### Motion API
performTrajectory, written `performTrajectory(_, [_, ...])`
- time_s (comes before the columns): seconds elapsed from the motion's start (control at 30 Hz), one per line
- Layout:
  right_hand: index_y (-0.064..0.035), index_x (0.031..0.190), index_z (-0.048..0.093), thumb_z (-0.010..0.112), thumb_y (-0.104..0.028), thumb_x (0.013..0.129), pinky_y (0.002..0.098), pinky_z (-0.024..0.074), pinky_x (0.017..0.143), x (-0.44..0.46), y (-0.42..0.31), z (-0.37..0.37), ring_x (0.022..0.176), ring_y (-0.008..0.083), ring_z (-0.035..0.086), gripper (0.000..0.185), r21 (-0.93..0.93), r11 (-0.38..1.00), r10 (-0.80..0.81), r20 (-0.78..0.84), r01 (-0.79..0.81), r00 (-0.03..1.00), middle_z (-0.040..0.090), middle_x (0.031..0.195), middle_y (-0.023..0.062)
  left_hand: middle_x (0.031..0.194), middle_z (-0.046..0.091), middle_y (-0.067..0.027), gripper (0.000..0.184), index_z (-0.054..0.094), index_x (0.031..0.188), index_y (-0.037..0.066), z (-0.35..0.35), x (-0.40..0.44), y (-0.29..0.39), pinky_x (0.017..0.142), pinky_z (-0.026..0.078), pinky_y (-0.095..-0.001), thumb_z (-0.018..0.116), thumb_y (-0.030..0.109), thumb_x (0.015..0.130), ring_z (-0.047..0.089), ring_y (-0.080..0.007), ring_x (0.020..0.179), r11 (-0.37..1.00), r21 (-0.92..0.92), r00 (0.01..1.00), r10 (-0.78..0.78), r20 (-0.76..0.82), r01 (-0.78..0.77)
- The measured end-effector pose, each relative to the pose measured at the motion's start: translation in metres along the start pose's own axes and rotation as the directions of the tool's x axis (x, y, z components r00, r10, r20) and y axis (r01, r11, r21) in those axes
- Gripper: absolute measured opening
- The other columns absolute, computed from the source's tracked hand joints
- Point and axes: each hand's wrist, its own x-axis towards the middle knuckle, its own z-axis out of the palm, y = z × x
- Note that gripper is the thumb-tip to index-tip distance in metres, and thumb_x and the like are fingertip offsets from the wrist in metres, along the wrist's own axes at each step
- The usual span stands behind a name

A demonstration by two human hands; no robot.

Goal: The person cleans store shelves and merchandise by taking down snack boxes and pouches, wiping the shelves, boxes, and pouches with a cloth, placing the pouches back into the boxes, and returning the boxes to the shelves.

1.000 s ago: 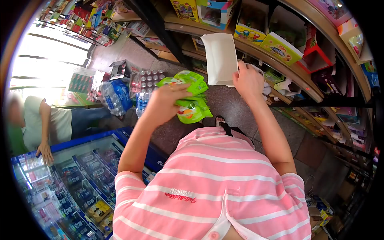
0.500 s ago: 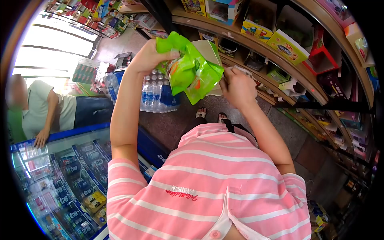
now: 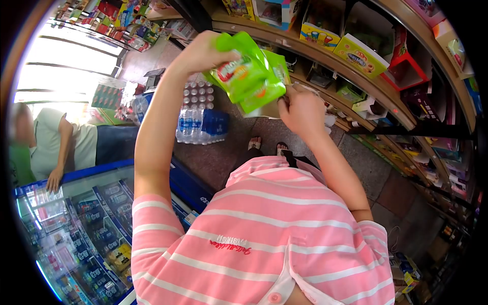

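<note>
My left hand [image 3: 207,53] is closed on shiny green snack packets [image 3: 244,71] with red and orange print, gripping them near their upper left end. Under and behind the packets is a cardboard box [image 3: 269,110], pale on the surface that shows and largely hidden by them. My right hand [image 3: 303,109] is closed at the right edge of that box, thumb and fingers pressed together on it. The packets lie across the box, close to the right fingertips. How many packets there are, I cannot tell.
Shelves with display boxes [image 3: 361,56] curve along the right. Shrink-wrapped water bottles [image 3: 202,126] stand on the floor ahead. At left, a person [image 3: 66,137] rests a hand on a blue-edged glass display case [image 3: 96,218].
My left hand has moved up and slightly right with the green packets, turning their printed face more into view. The box is more covered now. My right hand has barely moved.
</note>
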Motion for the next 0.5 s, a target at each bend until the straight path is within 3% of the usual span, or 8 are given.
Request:
performTrajectory(0.03, [-0.0049,0.080,0.061,0.056,-0.018,0.072,0.0406,0.0490,0.059,0.000,-0.002,0.000,0.069,0.0299,0.060,0.016,-0.017,1.000,-0.011,0.005,0.011,1.000,0.058,0.073,0.0124,0.071,0.064,-0.0120,0.025,0.065,0.088,0.003,0.009,0.002,0.004,0.064,0.047,-0.0309,0.068,0.021,0.072,0.061,-0.0189,0.064,0.987,0.132,0.995,0.095,-0.015,-0.093])
performTrajectory(0.07, [-0.0054,0.082,0.061,0.056,-0.020,0.071,0.0414,0.0489,0.060,0.000,0.001,0.003,0.069,0.0308,0.060,0.018,-0.032,0.999,-0.014,0.028,0.015,0.999,0.059,0.074,0.0124,0.077,0.062,-0.0176,0.027,0.064,0.091,0.005,0.017,0.004,0.011,0.068,0.048,-0.0354,0.067,0.021,0.069,0.061,-0.0304,0.071,0.959,0.235,0.986,0.166,-0.026,-0.156])
performTrajectory(0.17, [-0.0053,0.079,0.061,0.056,-0.020,0.071,0.0430,0.0484,0.062,-0.001,0.010,0.007,0.070,0.0322,0.060,0.018,0.082,0.996,0.029,0.066,-0.035,0.997,0.060,0.076,0.0123,0.080,0.061,-0.0195,0.026,0.065,0.091,0.005,0.028,0.003,0.023,0.070,0.047,-0.0389,0.066,0.020,0.069,0.059,-0.0356,0.076,0.943,0.325,0.991,0.103,-0.080,-0.071])
performTrajectory(0.2, [-0.0053,0.079,0.061,0.056,-0.020,0.071,0.0430,0.0484,0.062,-0.002,0.013,0.008,0.070,0.0322,0.060,0.018,0.085,0.996,0.024,0.074,-0.030,0.997,0.060,0.076,0.0123,0.080,0.061,-0.0190,0.026,0.065,0.091,0.006,0.030,0.003,0.016,0.071,0.047,-0.0403,0.066,0.021,0.069,0.058,-0.0360,0.078,0.911,0.412,0.977,0.094,-0.191,-0.007])
performTrajectory(0.27, [-0.0056,0.081,0.062,0.056,-0.021,0.072,0.0436,0.0481,0.065,-0.003,0.019,0.008,0.071,0.0329,0.060,0.020,0.214,0.969,0.104,0.086,-0.121,0.991,0.061,0.078,0.0121,0.080,0.061,-0.0190,0.027,0.065,0.091,0.006,0.033,0.004,0.012,0.072,0.047,-0.0406,0.066,0.021,0.069,0.058,-0.0360,0.078,0.923,0.384,0.966,0.123,-0.226,-0.028])
performTrajectory(0.33, [-0.0058,0.083,0.063,0.055,-0.021,0.072,0.0433,0.0481,0.065,-0.001,0.019,0.008,0.072,0.0329,0.060,0.021,0.144,0.980,0.121,0.096,-0.134,0.988,0.061,0.079,0.0124,0.080,0.061,-0.0190,0.027,0.065,0.092,0.006,0.036,0.004,0.013,0.072,0.047,-0.0409,0.066,0.021,0.069,0.058,-0.0360,0.078,0.934,0.354,0.954,0.149,-0.261,-0.049])
performTrajectory(0.4, [-0.0060,0.085,0.064,0.055,-0.020,0.073,0.0431,0.0482,0.065,0.001,0.020,0.010,0.073,0.0330,0.060,0.022,0.074,0.987,0.132,0.105,-0.140,0.986,0.062,0.080,0.0127,0.080,0.061,-0.0188,0.027,0.065,0.092,0.007,0.039,0.004,0.021,0.072,0.047,-0.0408,0.066,0.021,0.069,0.059,-0.0353,0.078,0.930,0.343,0.984,0.165,-0.068,-0.132])
performTrajectory(0.5, [-0.0057,0.086,0.064,0.055,-0.019,0.073,0.0428,0.0480,0.065,0.001,0.025,0.012,0.072,0.0335,0.060,0.021,0.096,0.991,0.096,-0.001,-0.096,0.995,0.061,0.080,0.0134,0.080,0.062,-0.0177,0.026,0.066,0.091,0.008,0.046,0.008,0.007,0.072,0.047,-0.0409,0.066,0.020,0.068,0.059,-0.0348,0.079,0.909,0.352,0.965,0.257,-0.059,-0.221])
